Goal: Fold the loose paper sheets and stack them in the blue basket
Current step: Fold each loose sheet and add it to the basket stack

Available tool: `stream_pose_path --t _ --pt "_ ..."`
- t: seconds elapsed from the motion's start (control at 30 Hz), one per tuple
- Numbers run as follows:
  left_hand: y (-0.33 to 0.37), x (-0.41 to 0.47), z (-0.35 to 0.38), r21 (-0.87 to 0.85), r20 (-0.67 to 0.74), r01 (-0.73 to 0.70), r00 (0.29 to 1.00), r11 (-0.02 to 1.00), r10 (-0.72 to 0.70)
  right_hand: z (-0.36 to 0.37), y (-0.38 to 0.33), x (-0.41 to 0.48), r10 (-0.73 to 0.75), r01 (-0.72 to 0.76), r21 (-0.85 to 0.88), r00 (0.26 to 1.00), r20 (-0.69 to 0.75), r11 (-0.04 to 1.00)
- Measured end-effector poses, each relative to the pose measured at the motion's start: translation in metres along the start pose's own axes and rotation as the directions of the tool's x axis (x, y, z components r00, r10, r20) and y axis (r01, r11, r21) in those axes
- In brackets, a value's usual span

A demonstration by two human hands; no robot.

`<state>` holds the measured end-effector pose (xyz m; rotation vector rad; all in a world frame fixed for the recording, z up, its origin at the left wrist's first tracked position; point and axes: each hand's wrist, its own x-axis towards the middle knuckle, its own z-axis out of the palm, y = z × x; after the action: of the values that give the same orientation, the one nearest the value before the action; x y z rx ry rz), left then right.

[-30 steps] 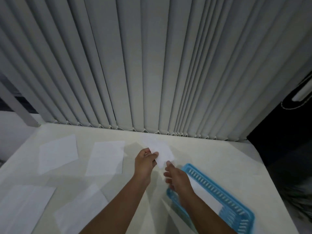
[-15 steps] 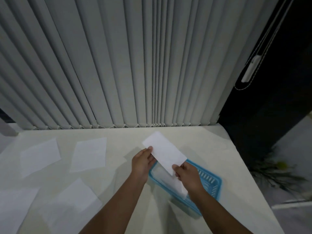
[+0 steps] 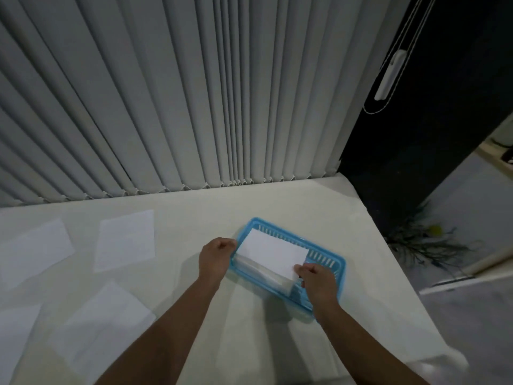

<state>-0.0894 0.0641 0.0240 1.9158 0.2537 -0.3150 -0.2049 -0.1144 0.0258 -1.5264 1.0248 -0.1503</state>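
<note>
- Head view: a folded white paper sheet (image 3: 273,255) is held flat just above the blue slotted plastic basket (image 3: 330,259), its long edges lined up with the basket's length — an orientation that, it is judged, lets it drop straight inside the walls.
- The left hand (image 3: 215,258) is curled at the sheet's far-left corner, fingers closed in a pinch on the paper edge; the right hand (image 3: 315,276) is closed on the near-right corner in the same way. Opposite corners are gripped, presumably so that the thin sheet is kept taut and level rather than sagging.
- Beneath the held sheet, a pale stack of folded paper (image 3: 263,275) is seen already lying in the basket, so the new piece is being set on top of it. Whether the two are touching cannot be told.
- The basket rests on the cream cloth-covered table (image 3: 194,218), near its right end and close to the person, within easy reach of both hands.
- Four loose flat white sheets — the nearest (image 3: 102,323), two further back (image 3: 125,240) (image 3: 36,251) and one cut off at the left edge (image 3: 16,332) — are left spread apart on the left of the table, unfolded, so the task is judged well short of finished.
- Grey vertical blinds (image 3: 166,107) hang behind the table.
</note>
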Motion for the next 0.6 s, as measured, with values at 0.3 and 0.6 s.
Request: stream_pose_path --t 0.3,0.6 --pt "-0.014 0.045 0.004 0.487 0.245 -0.319 0.944 0.813 0.223 0.001 0.016 -0.005 0.038 -0.038 -0.001 0.994 -0.103 0.999" --pt "-0.025 0.068 0.008 0.556 0.381 -0.359 0.912 0.750 0.154 0.013 0.021 -0.003 0.050 -0.053 -0.027 0.993 -0.106 0.998"
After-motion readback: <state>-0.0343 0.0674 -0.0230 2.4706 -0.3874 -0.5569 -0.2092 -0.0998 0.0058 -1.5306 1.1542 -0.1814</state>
